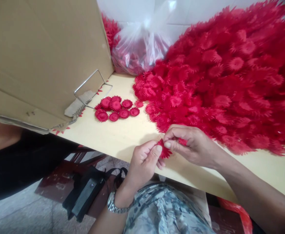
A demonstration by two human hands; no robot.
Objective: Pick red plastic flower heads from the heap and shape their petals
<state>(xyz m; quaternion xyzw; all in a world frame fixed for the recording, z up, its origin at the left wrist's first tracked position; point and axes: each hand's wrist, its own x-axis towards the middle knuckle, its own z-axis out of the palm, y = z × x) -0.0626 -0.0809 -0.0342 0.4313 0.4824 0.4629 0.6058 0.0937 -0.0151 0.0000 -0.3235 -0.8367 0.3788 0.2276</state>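
Observation:
My left hand (146, 159), with a metal watch at its wrist, pinches a red flower-shaped piece (165, 152) with pointed petals near the table's front edge. At the piece's upper side, my right hand (190, 144) has thumb and index finger pressed together. Another bit of red shows between the right hand's fingers. Several round red flower pieces (115, 105) lie in a small group on the pale yellow table (103, 133), left of the hands. A large heap of red petal pieces (218, 81) covers the table's back and right.
At the left stands a big cardboard box (45, 58), with a bent metal wire frame (86, 81) beside it. Behind is a clear plastic bag (140, 48) of red pieces. Another person's leg (1, 136) shows at the far left. A black bag (86, 191) sits below the table.

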